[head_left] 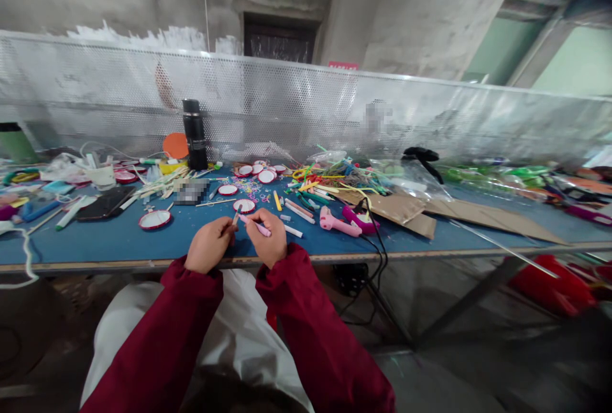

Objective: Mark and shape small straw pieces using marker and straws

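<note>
My left hand (pixel 209 246) is closed at the table's front edge, pinching a small thin stick (pixel 236 217) that points up; its exact kind is too small to make out. Close beside it, my right hand (pixel 268 238) is wrapped round a pale pink marker pen (pixel 262 229), whose tip end reaches toward the stick. Just beyond both hands lies a round white lid with a red rim (pixel 245 206). A similar lid (pixel 155 219) rests to the left. Several markers (pixel 299 211) lie right of my right hand, with a pink glue gun (pixel 338 222) farther right.
A black bottle (pixel 195 136) stands at the back, before a perforated metal screen (pixel 296 107). A dark phone (pixel 105 203) lies on the left. Colourful craft pieces (pixel 329 177) are heaped at the back. Cardboard sheets (pixel 497 220) and black cables (pixel 381 250) are on the right.
</note>
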`<state>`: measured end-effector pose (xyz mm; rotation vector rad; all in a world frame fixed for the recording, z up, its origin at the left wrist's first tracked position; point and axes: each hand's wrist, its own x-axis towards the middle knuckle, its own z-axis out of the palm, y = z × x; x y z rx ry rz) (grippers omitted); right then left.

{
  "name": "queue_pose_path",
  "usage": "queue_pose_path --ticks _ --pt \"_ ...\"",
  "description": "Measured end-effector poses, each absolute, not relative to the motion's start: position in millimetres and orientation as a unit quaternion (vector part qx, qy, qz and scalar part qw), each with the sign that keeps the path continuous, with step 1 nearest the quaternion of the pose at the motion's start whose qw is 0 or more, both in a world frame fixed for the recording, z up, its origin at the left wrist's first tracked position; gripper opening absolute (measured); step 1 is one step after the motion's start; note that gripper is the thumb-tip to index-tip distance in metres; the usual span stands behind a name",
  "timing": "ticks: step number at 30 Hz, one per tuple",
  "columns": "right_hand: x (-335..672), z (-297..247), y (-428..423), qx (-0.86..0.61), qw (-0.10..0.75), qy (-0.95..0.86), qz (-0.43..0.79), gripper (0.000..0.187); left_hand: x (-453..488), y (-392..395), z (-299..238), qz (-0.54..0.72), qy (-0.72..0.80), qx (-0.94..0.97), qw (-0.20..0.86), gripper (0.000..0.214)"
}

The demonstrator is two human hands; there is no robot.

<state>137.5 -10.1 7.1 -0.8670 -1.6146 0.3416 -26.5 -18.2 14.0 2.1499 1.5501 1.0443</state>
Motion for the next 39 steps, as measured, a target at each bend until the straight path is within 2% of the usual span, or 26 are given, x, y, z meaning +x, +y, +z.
queue_pose_path --ticks 15,22,30,34,39 --pt "139.6 2.4 -10.6 -0.362 0.609 -0.693 0.138 0.014 -29.7 -12.4 8.9 0.405 0.536 0.719 0.179 0.034" --pt "161.9 -3.2 -33.1 -0.364 0.612 -0.700 0.045 0.016 -32.5 -7.8 1.5 0.501 0.518 0.646 0.251 0.034" --pt "210.9 -2.8 -39.7 -0.477 0.583 -0.657 -0.039 0.025 -31.3 -13.4 2.9 0.477 0.522 0.658 0.261 0.031" --pt "241.5 -0.5 -28.9 -0.524 0.521 -0.662 -0.124 0.017 -30.7 -17.3 5.7 0.463 0.525 0.662 0.268 0.031" --pt "254.1 1.5 -21.9 -0.551 0.466 -0.665 -0.194 0.022 -31.7 -18.9 4.2 0.430 0.535 0.676 0.268 0.034"
